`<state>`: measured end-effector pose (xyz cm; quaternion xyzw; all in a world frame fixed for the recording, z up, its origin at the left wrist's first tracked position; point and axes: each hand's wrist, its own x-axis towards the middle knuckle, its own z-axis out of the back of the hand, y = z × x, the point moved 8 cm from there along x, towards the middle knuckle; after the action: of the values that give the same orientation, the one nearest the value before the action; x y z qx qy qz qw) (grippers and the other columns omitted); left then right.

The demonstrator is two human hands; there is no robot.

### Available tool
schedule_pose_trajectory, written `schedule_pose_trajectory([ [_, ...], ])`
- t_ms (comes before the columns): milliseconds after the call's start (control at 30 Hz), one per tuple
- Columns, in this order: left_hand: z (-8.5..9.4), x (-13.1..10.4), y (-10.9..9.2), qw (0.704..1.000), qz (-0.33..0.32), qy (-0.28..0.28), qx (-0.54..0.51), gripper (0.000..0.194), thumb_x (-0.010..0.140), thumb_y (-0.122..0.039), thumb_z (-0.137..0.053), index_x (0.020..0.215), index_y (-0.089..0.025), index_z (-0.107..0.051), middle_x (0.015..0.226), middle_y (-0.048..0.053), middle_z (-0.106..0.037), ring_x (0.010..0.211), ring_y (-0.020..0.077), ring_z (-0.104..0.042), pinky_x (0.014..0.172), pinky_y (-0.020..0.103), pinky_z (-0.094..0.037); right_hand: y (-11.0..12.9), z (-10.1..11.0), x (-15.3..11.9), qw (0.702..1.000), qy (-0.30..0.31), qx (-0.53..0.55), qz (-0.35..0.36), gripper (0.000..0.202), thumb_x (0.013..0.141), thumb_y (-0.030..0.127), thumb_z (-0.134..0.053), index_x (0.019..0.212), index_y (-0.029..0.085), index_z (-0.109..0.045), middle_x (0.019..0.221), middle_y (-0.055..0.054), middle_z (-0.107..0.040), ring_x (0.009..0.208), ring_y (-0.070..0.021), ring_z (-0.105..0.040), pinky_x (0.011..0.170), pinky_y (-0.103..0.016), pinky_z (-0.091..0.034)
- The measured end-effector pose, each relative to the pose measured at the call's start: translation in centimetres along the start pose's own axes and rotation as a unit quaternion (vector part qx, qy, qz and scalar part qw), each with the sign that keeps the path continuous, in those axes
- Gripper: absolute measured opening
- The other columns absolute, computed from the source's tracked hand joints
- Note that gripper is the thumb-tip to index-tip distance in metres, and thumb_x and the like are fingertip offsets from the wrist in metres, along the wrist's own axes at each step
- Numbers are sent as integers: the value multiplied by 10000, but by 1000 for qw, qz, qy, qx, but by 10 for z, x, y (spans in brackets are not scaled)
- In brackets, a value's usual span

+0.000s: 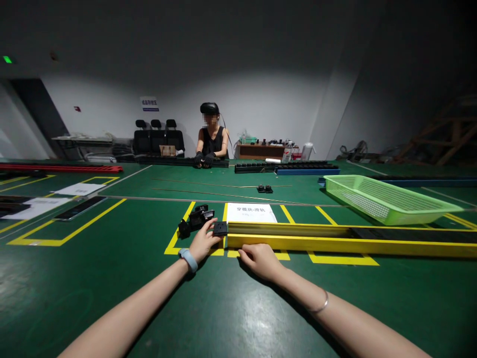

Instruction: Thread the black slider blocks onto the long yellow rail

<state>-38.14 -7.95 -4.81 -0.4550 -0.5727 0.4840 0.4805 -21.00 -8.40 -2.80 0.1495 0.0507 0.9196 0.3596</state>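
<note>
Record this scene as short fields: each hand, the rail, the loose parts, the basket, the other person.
Left hand: holds a black block at the rail's left end
Right hand: curled by the rail's near side; any grip is hidden
Yellow rail: lies lengthwise, running rightward
Loose black parts: just beyond the left hand
Green basket: beyond the rail, to the right
Co-worker: across the table, in black gloves

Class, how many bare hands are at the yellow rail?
2: the left hand holds a black block at the left end of the yellow rail; the right hand lies by its near side.
</note>
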Motion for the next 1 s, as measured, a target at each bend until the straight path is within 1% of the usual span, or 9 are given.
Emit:
schedule_pose_trajectory([
  [100,4,3,6,1000,8,-16,1,701,613,-224,-721,1228,-162,-389,1189,147,-555,1024,219,-608,951,390,-435,0,1,0,1000,-2,2,3,355,929,343,-380,723,178,-618,694,-27,-666,605,-123,-571,555,-250,-230],
  [233,6,6,8,1000,-3,-16,8,553,595,-225,-738,1073,-139,-474,1114,139,-604,1019,213,-605,961,396,-426,-1,1,-1,1000,-3,0,1,350,925,343,-387,720,179,-618,692,-29,-666,601,-124,-568,555,-250,-231],
  [300,6,6,8,1000,-5,-13,13,499,605,-237,-734,1027,-140,-487,1104,133,-612,1007,209,-609,962,397,-424,-1,1,-1,1000,-1,-2,-2,347,924,342,-390,723,178,-622,696,-31,-666,603,-125,-567,556,-248,-232],
  [600,2,3,2,1000,-11,-1,20,461,620,-230,-711,1009,-155,-476,1120,124,-609,1035,212,-597,948,379,-426,0,2,-1,1000,-12,-7,2,350,923,350,-389,721,183,-621,692,-27,-670,602,-126,-574,550,-251,-223],
  [867,1,2,0,1000,-4,-5,22,445,593,-187,-686,1001,-153,-511,1100,108,-624,1029,218,-600,945,377,-421,0,2,0,1000,-10,-5,6,353,925,343,-387,718,182,-624,685,-31,-671,595,-126,-575,548,-248,-224],
  [1000,0,1,-4,999,-9,1,33,447,604,-206,-693,1018,-154,-536,1112,106,-622,1036,231,-596,944,388,-422,-1,1,-1,1000,-14,-3,6,347,922,344,-392,713,187,-621,679,-24,-669,588,-123,-568,548,-249,-222],
])
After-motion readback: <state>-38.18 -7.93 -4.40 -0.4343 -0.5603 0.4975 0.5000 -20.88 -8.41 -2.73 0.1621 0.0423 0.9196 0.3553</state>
